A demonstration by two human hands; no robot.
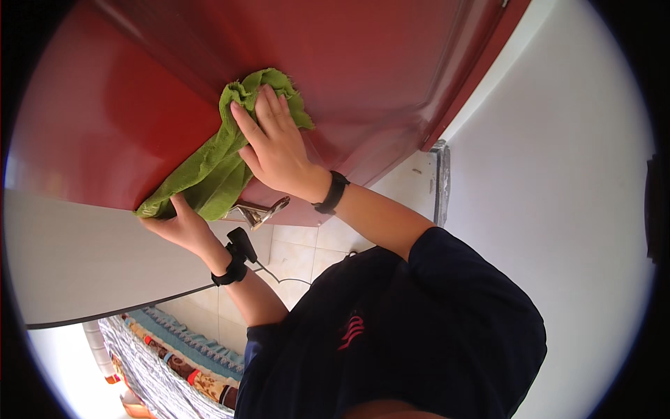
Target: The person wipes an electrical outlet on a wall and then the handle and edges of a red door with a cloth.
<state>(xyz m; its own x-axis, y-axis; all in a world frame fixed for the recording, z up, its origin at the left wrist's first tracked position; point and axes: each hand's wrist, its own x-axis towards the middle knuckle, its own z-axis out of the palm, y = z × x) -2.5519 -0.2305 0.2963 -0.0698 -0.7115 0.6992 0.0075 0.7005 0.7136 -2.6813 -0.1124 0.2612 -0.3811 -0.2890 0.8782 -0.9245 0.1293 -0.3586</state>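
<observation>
A green cloth lies bunched against the glossy red door and hangs down to the door's lower left edge. My right hand lies flat on the upper part of the cloth, fingers stretched out and pressing it to the door. Lower and to the left, my left hand pinches the cloth's other end, its thumb over the fabric beside the door edge. A metal door handle sticks out just below the cloth, between my two forearms. Each wrist wears a black band.
A white wall rises on the right beside the door frame. Pale tiles cover the floor. A bed with patterned covers stands at lower left. A thin dark cable runs from the device at my left wrist.
</observation>
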